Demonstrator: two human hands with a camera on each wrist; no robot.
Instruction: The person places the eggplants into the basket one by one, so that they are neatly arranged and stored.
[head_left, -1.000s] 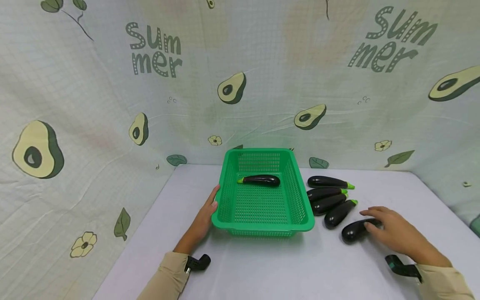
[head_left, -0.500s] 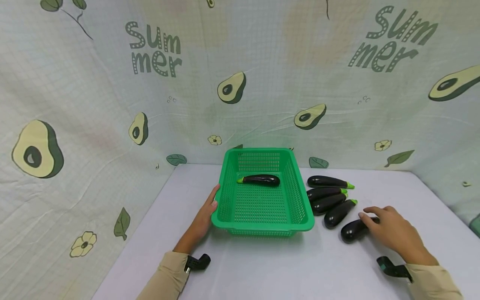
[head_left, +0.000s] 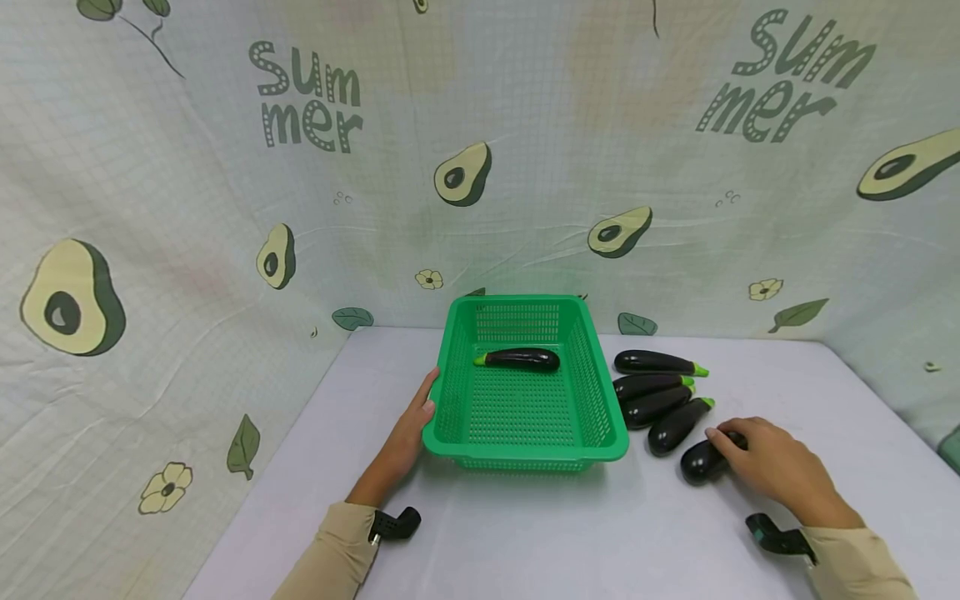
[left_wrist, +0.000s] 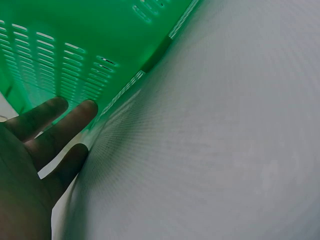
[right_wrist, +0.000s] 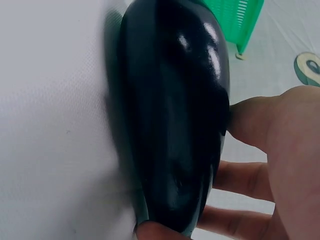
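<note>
My right hand [head_left: 780, 467] grips a glossy dark eggplant [head_left: 701, 462] that lies on the table, right of the basket. In the right wrist view, the thumb presses one side of this eggplant [right_wrist: 172, 115] and the fingers reach round its narrower end, hiding the stem. At the left side of a green plastic basket [head_left: 525, 454], my left hand [head_left: 405, 429] rests with extended fingers. Several of its fingertips [left_wrist: 89, 107] touch the slotted wall in the left wrist view. Inside the basket lies one eggplant [head_left: 521, 359] with a green stem end.
Several more eggplants lie close together beside the basket's right wall, among them one at the back [head_left: 652, 362] and one at the front [head_left: 675, 429]. A white cloth covers the table [head_left: 540, 533]. Behind stands an avocado-print curtain [head_left: 525, 100].
My right hand has shifted left along the eggplant and closed on it. The left hand and the basket have stayed in place.
</note>
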